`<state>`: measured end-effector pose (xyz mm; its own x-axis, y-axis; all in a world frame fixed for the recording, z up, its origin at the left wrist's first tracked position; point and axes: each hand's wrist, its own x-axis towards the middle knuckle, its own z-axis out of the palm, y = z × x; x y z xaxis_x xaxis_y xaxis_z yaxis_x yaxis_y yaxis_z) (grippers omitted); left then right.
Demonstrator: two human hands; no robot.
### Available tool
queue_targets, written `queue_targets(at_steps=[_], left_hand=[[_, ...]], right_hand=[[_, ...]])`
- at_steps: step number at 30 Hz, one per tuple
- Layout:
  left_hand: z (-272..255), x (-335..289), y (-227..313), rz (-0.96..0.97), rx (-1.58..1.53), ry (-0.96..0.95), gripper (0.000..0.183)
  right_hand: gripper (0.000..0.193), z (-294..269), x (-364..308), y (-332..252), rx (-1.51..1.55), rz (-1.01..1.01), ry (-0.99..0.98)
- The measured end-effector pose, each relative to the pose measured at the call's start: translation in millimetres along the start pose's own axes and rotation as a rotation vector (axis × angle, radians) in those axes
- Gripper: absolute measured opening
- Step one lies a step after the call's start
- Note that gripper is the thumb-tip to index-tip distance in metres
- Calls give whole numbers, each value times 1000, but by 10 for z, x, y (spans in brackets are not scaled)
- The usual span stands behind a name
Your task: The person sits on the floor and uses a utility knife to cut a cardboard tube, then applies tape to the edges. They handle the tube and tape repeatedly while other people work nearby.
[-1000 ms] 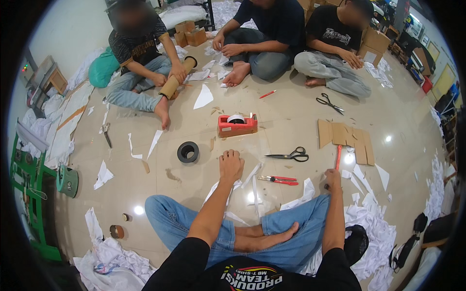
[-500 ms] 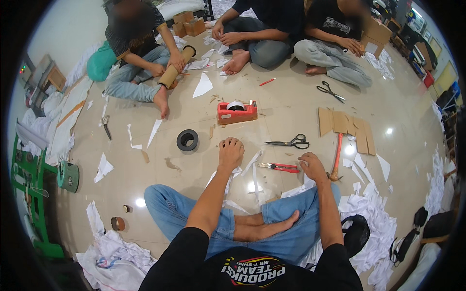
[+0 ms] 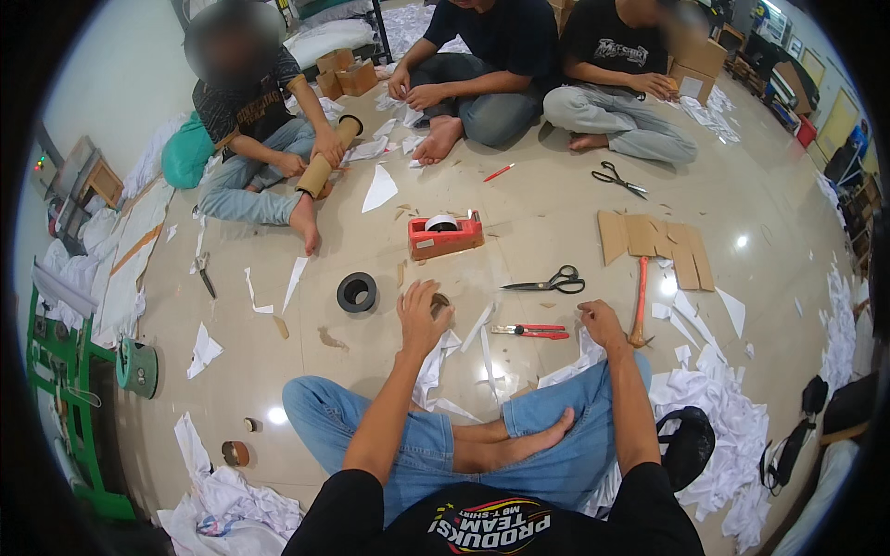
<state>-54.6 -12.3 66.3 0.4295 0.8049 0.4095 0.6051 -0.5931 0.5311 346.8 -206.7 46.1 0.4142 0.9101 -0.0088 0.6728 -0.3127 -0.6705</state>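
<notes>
My left hand point(image 3: 423, 320) is above the floor in front of my crossed legs, its fingers curved round a small brown ring-shaped roll point(image 3: 440, 303). Part of that roll is hidden by the hand. Near my right knee, my right hand point(image 3: 603, 324) has its fingers curled in; whatever may be in them is hidden. A red utility knife point(image 3: 530, 331) lies left of it, and black-handled scissors point(image 3: 547, 282) lie just beyond. Beyond my left hand are a black ring-shaped roll point(image 3: 357, 292) and a red tape dispenser point(image 3: 446, 235) with white tape.
A hammer point(image 3: 641, 301) lies beside cardboard strips point(image 3: 686, 250) on the right. White scraps point(image 3: 709, 426) are heaped by my right knee. Three people sit opposite; one holds a cardboard tube point(image 3: 329, 157). A green metal frame point(image 3: 69, 389) stands at left.
My left hand has shifted slightly left and turned, so the brown roll now shows beside its fingers. My right hand has moved slightly, with its fingers more curled. The view has shifted a little.
</notes>
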Motion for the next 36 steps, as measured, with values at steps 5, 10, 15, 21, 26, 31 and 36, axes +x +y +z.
queue_targets(at_steps=[5,10,15,21,26,31,36], left_hand=[[-57,-406,-204,-180,-61,23,120],[80,-484,-246,-316,-76,34,127],[162,-468,-282,-357,-108,-1,127],[225,-436,-199,-399,-115,-23,121],[263,-408,-257,-416,-133,17,110],[200,-332,-233,-359,-207,56,100],[11,-210,-15,-405,-875,173,86]], right_hand=[[29,25,33,-49,10,-17,7],[28,47,26,-10,3,-35,30],[28,49,14,-41,10,-27,26],[29,48,10,-70,-7,-52,14],[29,29,4,-138,2,-53,9],[30,18,-28,-234,-55,-92,-26],[36,192,-194,-492,-186,-269,-70]])
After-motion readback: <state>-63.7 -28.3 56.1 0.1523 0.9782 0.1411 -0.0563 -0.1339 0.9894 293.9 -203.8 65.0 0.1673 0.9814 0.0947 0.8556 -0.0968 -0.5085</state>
